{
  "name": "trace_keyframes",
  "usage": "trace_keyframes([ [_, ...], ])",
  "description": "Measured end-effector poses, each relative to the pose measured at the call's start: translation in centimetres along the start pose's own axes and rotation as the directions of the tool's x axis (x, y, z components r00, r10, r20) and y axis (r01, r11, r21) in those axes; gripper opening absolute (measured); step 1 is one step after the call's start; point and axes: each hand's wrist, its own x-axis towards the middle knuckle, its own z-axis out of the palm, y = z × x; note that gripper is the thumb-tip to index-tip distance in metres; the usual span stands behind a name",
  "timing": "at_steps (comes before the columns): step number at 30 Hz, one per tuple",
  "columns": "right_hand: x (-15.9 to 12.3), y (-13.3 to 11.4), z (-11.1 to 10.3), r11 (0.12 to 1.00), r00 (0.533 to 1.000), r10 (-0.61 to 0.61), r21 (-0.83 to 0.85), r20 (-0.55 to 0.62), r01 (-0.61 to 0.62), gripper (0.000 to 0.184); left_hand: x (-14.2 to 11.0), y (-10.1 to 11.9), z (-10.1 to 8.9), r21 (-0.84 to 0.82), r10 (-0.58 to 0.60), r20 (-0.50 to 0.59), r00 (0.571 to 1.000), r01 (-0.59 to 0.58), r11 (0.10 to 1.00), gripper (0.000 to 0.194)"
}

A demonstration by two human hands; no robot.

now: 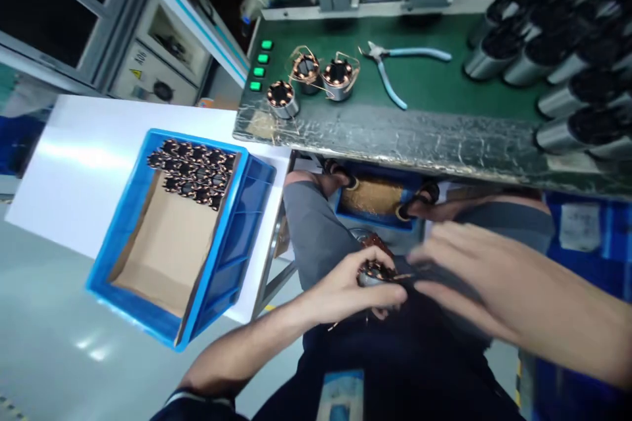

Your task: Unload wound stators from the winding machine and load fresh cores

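My left hand (343, 289) is wrapped round a motor stator (374, 276), held over my lap. The stator has a silver body, a dark top and copper windings, and a thin wire end sticks out below my hand. My right hand (474, 270) is just to the right of it, smeared by motion. A thin copper-coloured strand shows between the stator and the right fingertips, but whether they grip it is unclear. On the bench ahead stand three more stators, one plain (282, 100) and two with loose copper wires (306, 72) (339, 79).
Wire cutters (388, 66) with light blue handles lie on the green bench mat (429, 95). Several silver cylinders (567, 102) crowd the bench's right side. A blue crate (197, 302), partly filled with wound stators (197, 171), sits on a white table (74, 177) at left.
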Motion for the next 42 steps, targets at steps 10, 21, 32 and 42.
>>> trace_keyframes([
  [10,23.0,8.1,-0.8,0.897,0.948,0.010,-0.416,-0.317,-0.148,0.045,-5.7,2.5,-3.8,0.567,0.501,-0.359,0.787,-0.243,0.787,0.053],
  [21,6.4,1.9,-1.1,0.967,0.860,0.207,-0.036,-0.465,-0.252,0.014,3.4,11.2,-8.0,0.956,0.859,-0.174,0.482,-0.128,0.266,0.050],
  [32,-5.1,-1.8,2.6,0.933,0.932,0.344,0.157,-0.114,-0.325,0.010,3.4,9.2,-0.3,0.820,0.684,0.085,0.725,-0.441,0.365,0.115],
  [42,-4.9,-2.6,0.9,0.987,0.940,0.148,-0.014,-0.309,-0.160,0.052,1.7,3.6,3.0,0.188,0.423,-0.035,0.905,-0.410,0.893,0.085],
])
